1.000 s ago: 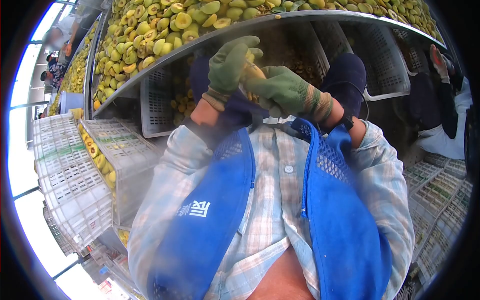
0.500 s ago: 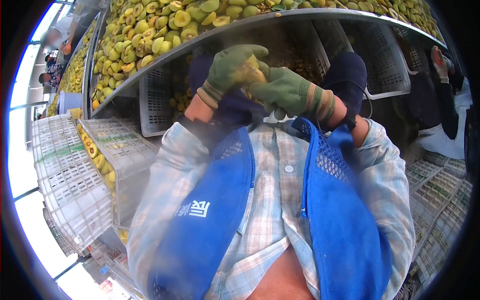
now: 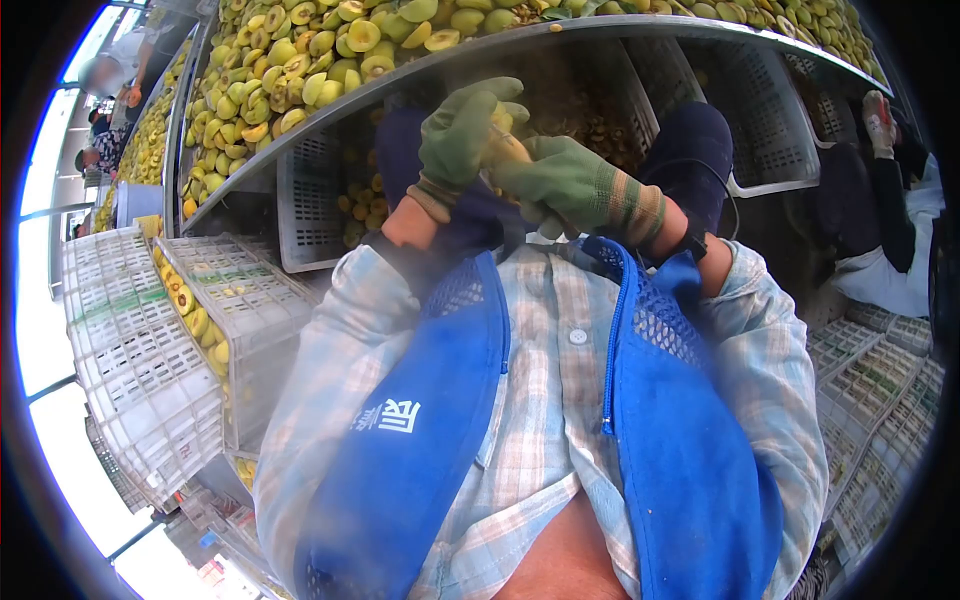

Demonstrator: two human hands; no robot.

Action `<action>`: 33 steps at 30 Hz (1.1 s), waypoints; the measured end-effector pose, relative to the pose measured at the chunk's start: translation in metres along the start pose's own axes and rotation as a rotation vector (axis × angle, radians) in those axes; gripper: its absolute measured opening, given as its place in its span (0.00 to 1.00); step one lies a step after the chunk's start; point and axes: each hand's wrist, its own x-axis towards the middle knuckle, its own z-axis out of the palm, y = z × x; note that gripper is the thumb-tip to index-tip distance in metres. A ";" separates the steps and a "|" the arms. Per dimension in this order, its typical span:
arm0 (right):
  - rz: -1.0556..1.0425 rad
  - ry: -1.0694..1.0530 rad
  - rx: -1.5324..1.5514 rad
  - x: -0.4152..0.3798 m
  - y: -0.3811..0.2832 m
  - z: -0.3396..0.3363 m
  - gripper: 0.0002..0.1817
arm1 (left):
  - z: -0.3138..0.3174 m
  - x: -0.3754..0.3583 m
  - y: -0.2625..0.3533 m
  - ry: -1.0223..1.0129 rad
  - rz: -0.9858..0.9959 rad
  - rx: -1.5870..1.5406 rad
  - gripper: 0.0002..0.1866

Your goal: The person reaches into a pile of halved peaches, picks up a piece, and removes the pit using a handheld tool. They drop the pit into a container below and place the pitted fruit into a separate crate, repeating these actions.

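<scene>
Step in hand: here, a small yellow-orange fruit (image 3: 508,150) is being worked between two gloved hands, above the lap; by the look of it, it is being split or freed of its stone.
Fruit: right in the grip, flanked by both gloves and partly covered by them; its cut face, if there is one, can't be made out.
Left grip: narrow, the fruit pinched by the left hand (image 3: 452,140), with one finger stretched over the top.
Right grip: fingers curled in against the fruit by the right hand (image 3: 568,182); whether a blade is held under them cannot be told.
Next move: a firm left pinch seems to be called for, with a small, controlled turn or push from the right, fingertips well clear of any edge.
Left arm: brought up from the near left, elbow out, wrist bent inward.
Right arm: slanted in from the right, wrist nearly straight, a dark band (image 3: 694,238) worn just behind the glove.
Beyond the grip: the metal rim of the tabletop (image 3: 480,49), with halved fruit (image 3: 300,62) heaped behind it.
Left of the grip: a grey crate (image 3: 312,205), tucked partly under the rim.
Right of the grip: another crate (image 3: 765,125), past the knee; farther out, a co-worker's gloved hand (image 3: 880,128) is seen raised.
</scene>
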 end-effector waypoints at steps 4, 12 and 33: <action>0.000 0.065 -0.168 -0.003 -0.004 0.005 0.20 | -0.016 0.006 0.006 -0.273 -0.135 -0.025 0.22; -0.071 -0.004 -0.080 0.005 0.007 -0.005 0.19 | -0.021 0.015 0.014 -0.392 0.029 0.440 0.25; -0.036 -0.027 0.265 0.004 -0.002 -0.003 0.16 | -0.008 0.009 0.020 -0.227 -0.151 -0.232 0.25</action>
